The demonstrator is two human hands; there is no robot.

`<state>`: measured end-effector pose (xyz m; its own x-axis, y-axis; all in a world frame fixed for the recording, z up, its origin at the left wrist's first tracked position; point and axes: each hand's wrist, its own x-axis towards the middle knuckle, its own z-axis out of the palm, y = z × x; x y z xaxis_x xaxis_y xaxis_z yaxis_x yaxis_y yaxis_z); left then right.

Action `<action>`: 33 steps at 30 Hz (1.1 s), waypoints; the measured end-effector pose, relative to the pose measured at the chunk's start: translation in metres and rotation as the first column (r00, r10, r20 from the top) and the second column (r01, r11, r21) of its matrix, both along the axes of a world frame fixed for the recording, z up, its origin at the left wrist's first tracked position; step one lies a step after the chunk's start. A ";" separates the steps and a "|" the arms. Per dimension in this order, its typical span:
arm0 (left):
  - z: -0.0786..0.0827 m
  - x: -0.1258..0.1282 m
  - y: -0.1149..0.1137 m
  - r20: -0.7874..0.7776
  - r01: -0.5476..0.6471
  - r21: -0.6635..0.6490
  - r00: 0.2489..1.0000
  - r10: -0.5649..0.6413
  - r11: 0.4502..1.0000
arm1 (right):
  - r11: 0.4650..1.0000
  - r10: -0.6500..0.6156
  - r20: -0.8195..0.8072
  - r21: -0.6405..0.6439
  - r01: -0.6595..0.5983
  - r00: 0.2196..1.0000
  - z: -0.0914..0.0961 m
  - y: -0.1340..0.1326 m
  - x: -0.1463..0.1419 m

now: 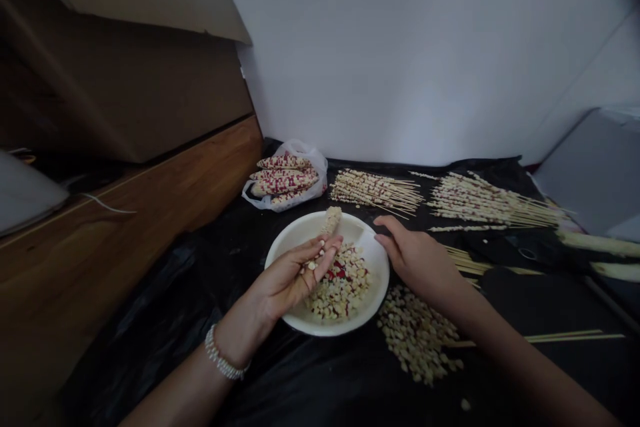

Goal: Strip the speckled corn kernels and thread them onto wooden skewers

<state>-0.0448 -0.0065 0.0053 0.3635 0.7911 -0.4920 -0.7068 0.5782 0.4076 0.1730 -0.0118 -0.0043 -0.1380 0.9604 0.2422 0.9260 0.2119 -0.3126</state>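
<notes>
My left hand (287, 273) is above a white plate (320, 327), its fingers curled around a partly stripped corn cob (330, 220). The cob's upper end sticks out past my fingers, and a few loose kernels sit against my palm. Loose cream and red kernels (343, 287) lie in the plate. My right hand (415, 260) rests against the plate's right rim with its fingers lightly curled, holding nothing. Just beyond it, a heap of pale kernels (415, 333) lies on a black plastic sheet (165, 347).
Red-speckled corn cobs (283, 180) lie in a white plastic bag (313, 160) behind the plate. Kernel-threaded skewers (493, 203) lie to the right, with bare sticks (560, 337) nearer me. A wooden ledge (125, 227) runs along the left, and a white wall stands behind.
</notes>
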 end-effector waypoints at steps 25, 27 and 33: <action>0.012 -0.011 0.008 0.101 0.031 0.111 0.994 -0.042 0.993 | 0.997 -0.065 -0.167 -0.040 0.059 0.984 -0.025 0.017 0.028; 0.011 -0.010 0.007 0.091 0.047 0.110 0.994 -0.057 0.993 | 0.996 -0.079 -0.110 -0.047 0.075 0.991 -0.019 0.013 0.037; 0.012 0.002 0.005 0.074 0.067 0.025 0.995 -0.069 0.997 | 0.991 -0.104 0.073 0.096 0.097 0.992 0.016 -0.006 0.037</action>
<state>-0.0425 -0.0010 0.0170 0.4517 0.7741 -0.4435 -0.6954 0.6170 0.3686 0.2101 -0.0178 0.0115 -0.0637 0.9445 0.3224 0.9646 0.1411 -0.2228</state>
